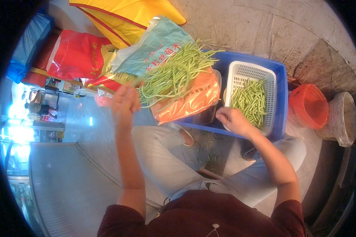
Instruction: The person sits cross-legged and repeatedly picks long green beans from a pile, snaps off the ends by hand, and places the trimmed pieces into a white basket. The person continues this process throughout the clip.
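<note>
Long green yard-long beans point(172, 77) lie heaped on a teal and orange plastic rice bag point(192, 97). Just left of the heap is my left hand point(125, 99), raised and blurred, with fingers bent; whether it holds a bean cannot be seen. My right hand point(233, 120) is over the near rim of a blue plastic tub point(280, 100), fingers curled, and what is between them is unclear. Inside the tub stands a white perforated plastic basket point(253, 68) with short cut bean pieces point(249, 102) in it.
A red bucket or bag-lined container point(311, 106) and a plastic-lined bucket point(342, 118) stand right of the tub. Red packaging point(77, 56), yellow cloth point(130, 17) and a blue plastic bag point(32, 44) lie at the upper left. Bean scraps point(209, 145) dot the floor between my legs.
</note>
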A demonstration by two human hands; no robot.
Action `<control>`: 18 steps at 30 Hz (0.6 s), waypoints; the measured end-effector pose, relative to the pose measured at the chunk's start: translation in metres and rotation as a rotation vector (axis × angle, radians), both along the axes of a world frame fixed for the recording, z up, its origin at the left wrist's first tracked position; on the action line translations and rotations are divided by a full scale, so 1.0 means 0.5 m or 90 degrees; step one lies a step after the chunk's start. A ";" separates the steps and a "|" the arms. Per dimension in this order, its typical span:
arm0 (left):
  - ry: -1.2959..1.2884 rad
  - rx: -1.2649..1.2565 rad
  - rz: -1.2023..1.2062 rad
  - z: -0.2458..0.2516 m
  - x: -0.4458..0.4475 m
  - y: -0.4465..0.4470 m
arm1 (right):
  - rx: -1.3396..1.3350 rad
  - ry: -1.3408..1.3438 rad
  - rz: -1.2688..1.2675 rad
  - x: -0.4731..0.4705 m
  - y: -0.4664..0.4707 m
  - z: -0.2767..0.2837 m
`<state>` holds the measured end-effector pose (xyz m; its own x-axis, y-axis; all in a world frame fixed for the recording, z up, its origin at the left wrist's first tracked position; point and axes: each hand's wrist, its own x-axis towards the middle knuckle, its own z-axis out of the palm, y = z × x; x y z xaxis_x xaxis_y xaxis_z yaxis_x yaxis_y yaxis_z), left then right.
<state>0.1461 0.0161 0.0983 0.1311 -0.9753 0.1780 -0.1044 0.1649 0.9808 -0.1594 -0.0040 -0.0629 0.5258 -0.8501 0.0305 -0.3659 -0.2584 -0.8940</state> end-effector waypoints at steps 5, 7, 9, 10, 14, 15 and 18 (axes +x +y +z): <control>-0.027 0.159 -0.106 -0.042 -0.093 0.023 | 0.253 -0.356 -0.058 0.003 -0.005 0.040; -0.038 0.166 -0.087 -0.054 -0.122 0.012 | 0.430 -0.418 0.013 -0.001 -0.004 0.048; -0.022 0.170 -0.057 -0.058 -0.134 -0.004 | 0.576 -0.518 0.086 0.005 -0.002 0.030; 0.001 0.172 -0.036 -0.058 -0.138 -0.012 | 0.586 -0.543 0.107 0.008 0.000 0.028; 0.026 0.172 0.018 -0.061 -0.148 -0.032 | 0.521 -0.476 0.138 0.002 0.008 0.054; 0.027 0.170 0.010 -0.061 -0.150 -0.033 | 0.494 -0.454 0.118 0.003 0.010 0.062; 0.031 0.169 -0.003 -0.061 -0.152 -0.035 | 0.499 -0.389 0.022 -0.001 0.004 0.050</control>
